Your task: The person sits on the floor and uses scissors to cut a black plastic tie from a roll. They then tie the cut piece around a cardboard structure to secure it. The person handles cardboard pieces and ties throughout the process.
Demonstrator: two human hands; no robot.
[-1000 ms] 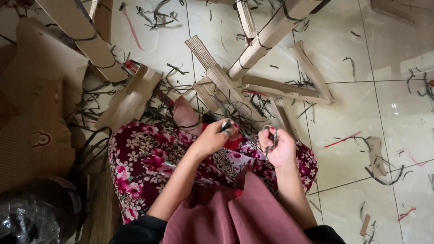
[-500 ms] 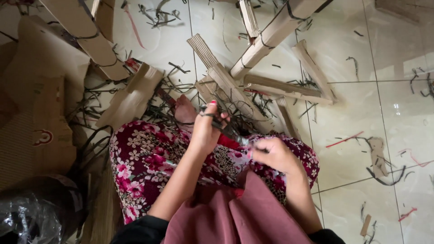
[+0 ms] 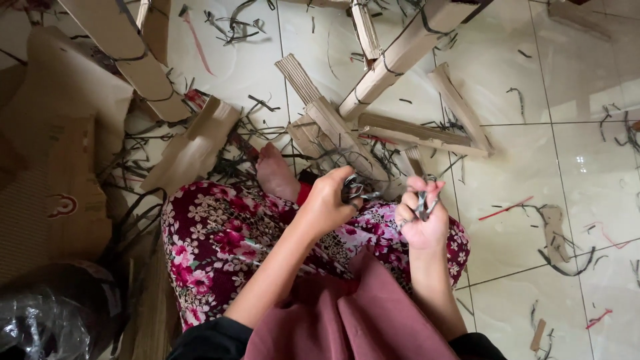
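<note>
Strips point(image 3: 357, 190), thin, dark and probably light and limp, are pinched above the lap in the closed left hand point(image 3: 330, 203). More strips point(image 3: 423, 203) are gripped by the right hand point(image 3: 421, 223), best held near the ends.

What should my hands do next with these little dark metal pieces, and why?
Probably bring the two hands together. The left hand and right hand each grip a small dark metal piece above the floral lap, with a gap between them.
</note>
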